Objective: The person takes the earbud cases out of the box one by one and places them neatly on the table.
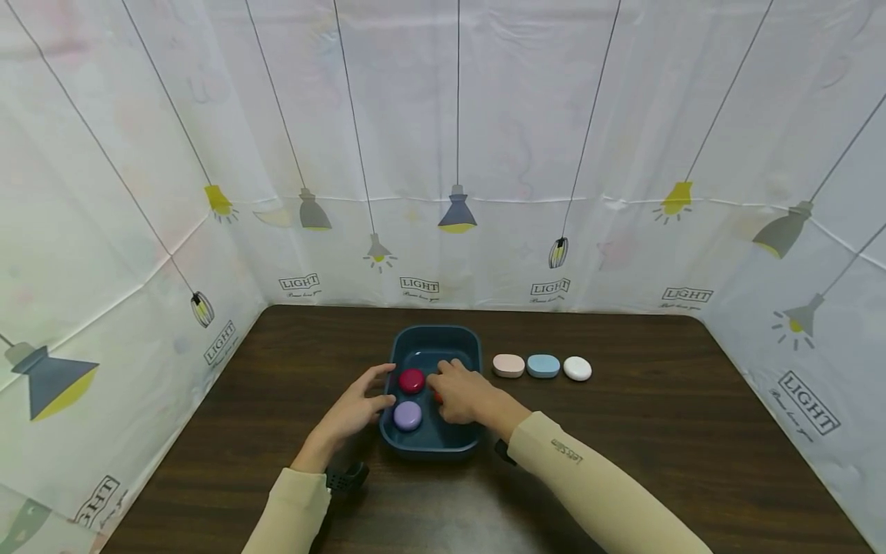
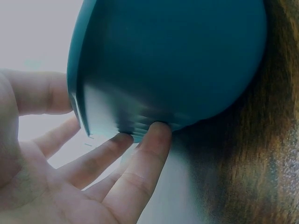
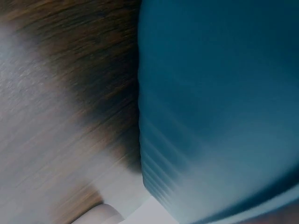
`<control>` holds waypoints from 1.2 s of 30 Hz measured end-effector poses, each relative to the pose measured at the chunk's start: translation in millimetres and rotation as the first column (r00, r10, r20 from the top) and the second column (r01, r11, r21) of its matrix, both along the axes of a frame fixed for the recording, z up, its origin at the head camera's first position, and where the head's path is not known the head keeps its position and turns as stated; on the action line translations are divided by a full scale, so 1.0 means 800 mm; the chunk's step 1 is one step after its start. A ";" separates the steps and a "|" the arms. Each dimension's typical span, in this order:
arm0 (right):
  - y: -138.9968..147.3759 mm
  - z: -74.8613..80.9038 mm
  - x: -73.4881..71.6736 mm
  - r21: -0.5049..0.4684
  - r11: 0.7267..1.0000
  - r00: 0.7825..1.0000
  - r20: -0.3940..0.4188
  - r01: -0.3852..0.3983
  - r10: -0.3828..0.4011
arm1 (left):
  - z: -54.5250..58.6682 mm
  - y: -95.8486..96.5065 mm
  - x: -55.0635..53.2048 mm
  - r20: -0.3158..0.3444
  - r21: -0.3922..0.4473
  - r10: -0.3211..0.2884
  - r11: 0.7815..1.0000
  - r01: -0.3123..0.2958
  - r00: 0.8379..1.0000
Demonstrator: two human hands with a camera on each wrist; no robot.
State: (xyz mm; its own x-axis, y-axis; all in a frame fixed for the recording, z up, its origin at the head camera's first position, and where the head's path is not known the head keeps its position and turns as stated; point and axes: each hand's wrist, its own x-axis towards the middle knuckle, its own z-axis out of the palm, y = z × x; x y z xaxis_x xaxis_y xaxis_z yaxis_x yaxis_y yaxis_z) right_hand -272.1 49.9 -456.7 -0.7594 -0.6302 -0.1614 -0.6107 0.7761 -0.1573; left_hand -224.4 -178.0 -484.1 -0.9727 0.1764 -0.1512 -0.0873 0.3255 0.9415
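A dark blue rectangular tray (image 1: 432, 446) with rounded corners stands on the table. Inside it, along the left side, lie a crimson rounded soap-like piece (image 1: 411, 381) and a lilac one (image 1: 408, 416). My left hand (image 1: 353, 412) is at the tray's left side, its fairly straight fingers (image 2: 140, 186) touching the outer wall. My right hand (image 1: 460, 391) reaches down into the tray, fingers bent. They pinch a red piece (image 1: 438, 398), mostly hidden under the hand. In the right wrist view, only the tray's ribbed outer wall (image 3: 210, 112) and a bit of a rounded object show clearly.
Right of the tray, in a row on the dark wooden table (image 1: 657, 431), lie a pale pink oval piece (image 1: 508, 365), a light blue oval piece (image 1: 543, 365) and a white rounded piece (image 1: 577, 368). A white lamp-printed curtain (image 1: 498, 138) hangs behind and at both sides.
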 end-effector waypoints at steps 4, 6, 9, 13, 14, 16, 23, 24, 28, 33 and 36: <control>-0.003 -0.003 -0.003 -0.013 1.000 1.000 0.009 0.000 0.000 | -0.002 0.000 -0.001 0.001 0.002 0.003 1.000 -0.003 1.000; -0.005 -0.005 -0.005 -0.016 1.000 1.000 0.013 -0.004 0.004 | -0.003 0.000 -0.001 -0.004 0.001 0.000 1.000 0.000 1.000; -0.008 -0.009 -0.006 -0.014 1.000 1.000 0.012 -0.013 0.013 | -0.003 -0.001 -0.001 -0.010 0.002 -0.007 1.000 0.008 1.000; -0.010 -0.011 -0.006 -0.009 1.000 1.000 0.006 -0.020 0.020 | -0.003 -0.001 0.000 -0.016 0.003 -0.007 1.000 0.007 1.000; -0.011 -0.011 -0.006 -0.009 1.000 1.000 0.008 -0.019 0.019 | -0.003 -0.001 0.000 -0.013 0.003 -0.006 1.000 0.006 1.000; -0.011 -0.011 -0.006 -0.008 1.000 1.000 0.011 -0.018 0.018 | -0.003 -0.001 0.000 -0.015 0.002 -0.005 1.000 0.005 1.000; -0.010 -0.006 -0.003 -0.019 0.999 1.000 0.006 -0.030 0.030 | -0.001 0.000 0.000 -0.010 0.000 -0.004 1.000 0.004 1.000; -0.010 -0.005 -0.003 -0.022 0.999 0.999 0.002 -0.034 0.034 | -0.001 0.000 0.000 -0.009 0.002 -0.005 1.000 0.005 1.000; -0.006 0.002 0.001 -0.036 0.998 0.999 -0.011 -0.050 0.050 | 0.001 0.000 0.001 -0.008 0.013 -0.003 1.000 0.003 1.000; -0.003 0.012 0.006 -0.054 0.997 0.998 -0.025 -0.060 0.058 | 0.003 0.000 0.002 -0.015 0.016 0.001 1.000 0.000 1.000; -0.001 0.016 0.009 -0.060 0.996 0.998 -0.039 -0.060 0.058 | 0.002 0.000 0.002 -0.011 0.014 -0.002 1.000 0.003 1.000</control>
State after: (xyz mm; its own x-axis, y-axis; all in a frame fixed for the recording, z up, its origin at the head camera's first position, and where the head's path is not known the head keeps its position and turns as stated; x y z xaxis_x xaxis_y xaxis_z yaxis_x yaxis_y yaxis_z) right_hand -264.6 49.4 -443.7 -0.7254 -0.6819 -0.0939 -0.6613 0.7283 -0.1795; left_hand -223.1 -177.9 -482.2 -0.9738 0.1809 -0.1378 -0.0759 0.3124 0.9469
